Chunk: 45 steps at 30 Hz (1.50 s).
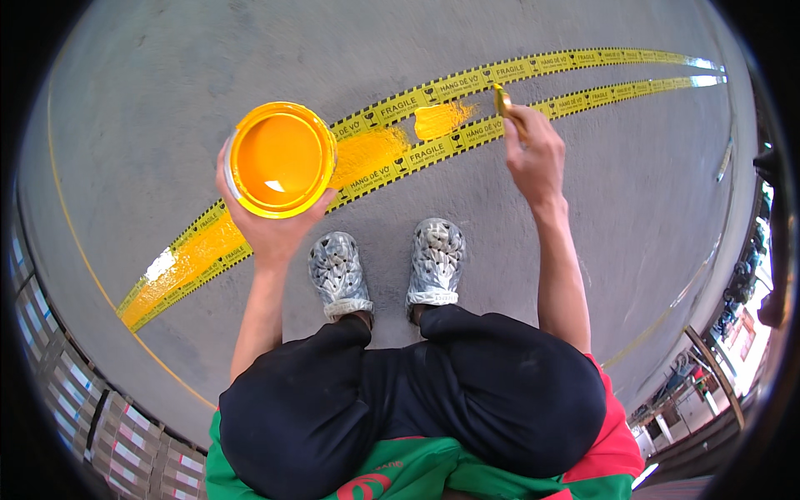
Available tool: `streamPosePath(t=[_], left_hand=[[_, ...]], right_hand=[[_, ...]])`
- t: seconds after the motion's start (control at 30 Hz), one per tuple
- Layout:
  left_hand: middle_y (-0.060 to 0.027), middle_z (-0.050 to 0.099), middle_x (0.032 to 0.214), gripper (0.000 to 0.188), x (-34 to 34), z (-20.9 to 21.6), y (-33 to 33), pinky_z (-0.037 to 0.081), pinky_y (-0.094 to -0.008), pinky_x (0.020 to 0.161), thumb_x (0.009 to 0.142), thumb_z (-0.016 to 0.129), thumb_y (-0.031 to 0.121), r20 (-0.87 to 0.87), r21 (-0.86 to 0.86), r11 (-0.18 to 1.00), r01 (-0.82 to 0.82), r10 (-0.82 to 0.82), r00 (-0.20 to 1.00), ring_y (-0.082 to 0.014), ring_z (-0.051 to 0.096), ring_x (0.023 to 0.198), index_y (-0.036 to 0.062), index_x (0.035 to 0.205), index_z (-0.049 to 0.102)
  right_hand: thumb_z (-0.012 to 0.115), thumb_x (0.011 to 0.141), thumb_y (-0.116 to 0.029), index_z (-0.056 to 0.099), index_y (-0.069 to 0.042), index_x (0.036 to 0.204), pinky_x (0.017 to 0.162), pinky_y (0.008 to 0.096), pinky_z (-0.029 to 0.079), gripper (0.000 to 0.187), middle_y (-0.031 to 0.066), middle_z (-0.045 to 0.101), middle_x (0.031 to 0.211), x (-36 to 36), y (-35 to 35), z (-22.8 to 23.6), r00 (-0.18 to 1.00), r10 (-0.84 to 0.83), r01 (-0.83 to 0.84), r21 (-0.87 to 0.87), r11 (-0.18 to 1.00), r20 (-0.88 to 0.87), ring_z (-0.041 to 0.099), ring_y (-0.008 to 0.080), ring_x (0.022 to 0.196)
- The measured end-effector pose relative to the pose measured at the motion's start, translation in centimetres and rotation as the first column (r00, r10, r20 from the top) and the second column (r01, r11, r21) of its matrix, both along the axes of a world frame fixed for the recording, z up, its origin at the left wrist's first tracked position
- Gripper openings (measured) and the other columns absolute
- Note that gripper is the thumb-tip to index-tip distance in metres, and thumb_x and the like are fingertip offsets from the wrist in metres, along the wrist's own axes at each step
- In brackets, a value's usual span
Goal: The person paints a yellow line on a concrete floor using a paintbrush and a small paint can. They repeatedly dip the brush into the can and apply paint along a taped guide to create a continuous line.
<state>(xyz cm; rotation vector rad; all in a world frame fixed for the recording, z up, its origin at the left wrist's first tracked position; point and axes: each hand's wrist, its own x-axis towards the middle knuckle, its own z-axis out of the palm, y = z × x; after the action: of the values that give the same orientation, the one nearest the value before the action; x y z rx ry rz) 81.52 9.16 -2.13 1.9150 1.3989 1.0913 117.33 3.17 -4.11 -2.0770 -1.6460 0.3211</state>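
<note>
My left hand (pixel 271 233) grips a round can of yellow-orange paint (pixel 282 160), its top uncovered and the paint high inside. In my right hand (pixel 535 158) is a paintbrush (pixel 502 100), its yellow-coated bristles pointing away from me above the tape. Two lines of yellow printed tape (pixel 575 101) run across the grey floor. Between them lies a band of wet yellow paint (pixel 371 154), glossy at the left end. Further right, a thick fresh dab of paint (pixel 437 121) sits apart from the band, with streaky edges. The can hides part of the band and tape.
My feet in grey-and-white marbled clogs (pixel 436 254) stand just on the near side of the tape. A thin yellow line (pixel 71 217) crosses the floor at left. Stacked cartons (pixel 125 442) line the lower left; a wooden-framed rack (pixel 715 375) stands at the lower right.
</note>
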Motion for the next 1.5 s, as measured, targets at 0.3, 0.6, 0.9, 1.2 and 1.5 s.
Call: streamPosePath(t=[0.3,0.6,0.9,1.2,1.5], left_hand=[[-0.0156,0.045,0.146,0.120,-0.3,0.8,0.4,0.037,-0.0429,0.118,0.061,0.099,0.029,0.001,0.009,0.999,0.036,-0.036,0.999,-0.0280,0.048,0.136,0.0046,0.152,0.025],[-0.0159,0.045,0.145,0.121,-1.3,1.1,0.2,0.037,-0.0431,0.117,0.059,0.100,0.027,-0.021,-0.002,1.000,0.000,0.000,1.000,-0.0286,0.049,0.135,0.0037,0.152,0.025],[-0.0152,0.046,0.144,0.120,-1.0,1.5,0.6,0.037,-0.0429,0.116,0.058,0.100,0.025,-0.056,0.027,1.000,-0.009,0.010,0.998,-0.0285,0.050,0.134,0.0032,0.151,0.026],[-0.0146,0.047,0.144,0.116,-1.8,1.6,0.4,0.038,-0.0426,0.116,0.058,0.099,0.023,-0.021,0.007,0.998,-0.055,0.055,0.998,-0.0274,0.050,0.134,0.0028,0.149,0.030],[-0.0148,0.047,0.144,0.118,-1.3,1.2,0.8,0.037,-0.0420,0.117,0.057,0.099,0.022,0.015,-0.001,0.999,-0.051,0.051,0.999,-0.0277,0.049,0.135,0.0020,0.150,0.029]], right_hand=[[0.067,0.093,-0.008,0.071,-0.002,0.107,0.074,0.0351,0.058,0.015,0.0157,0.074,0.103,-14.3,-2.2,-3.0,0.775,0.236,-0.223,0.096,0.970,-0.586,0.072,0.0219,0.087],[0.066,0.098,-0.014,0.071,0.000,0.106,0.061,0.0297,0.059,0.017,0.0151,0.074,0.089,-1.4,0.5,-2.4,0.965,-0.188,0.211,0.111,0.971,-0.185,0.070,0.0183,0.072],[0.066,0.094,-0.013,0.069,0.000,0.101,0.070,0.0368,0.059,0.015,0.0163,0.074,0.093,-16.7,-0.4,-2.6,0.798,0.284,-0.242,0.148,0.959,-0.531,0.072,0.0279,0.082],[0.066,0.100,-0.018,0.072,-0.002,0.109,0.050,0.0262,0.053,0.020,0.0092,0.076,0.085,-3.5,1.3,-3.0,0.891,-0.209,0.219,-0.022,0.976,-0.403,0.069,0.0131,0.066],[0.065,0.094,-0.007,0.072,-0.002,0.104,0.074,0.0363,0.060,0.014,0.0174,0.074,0.096,-7.0,-0.5,-3.4,0.977,0.202,-0.207,0.064,0.976,0.076,0.074,0.0274,0.084]])
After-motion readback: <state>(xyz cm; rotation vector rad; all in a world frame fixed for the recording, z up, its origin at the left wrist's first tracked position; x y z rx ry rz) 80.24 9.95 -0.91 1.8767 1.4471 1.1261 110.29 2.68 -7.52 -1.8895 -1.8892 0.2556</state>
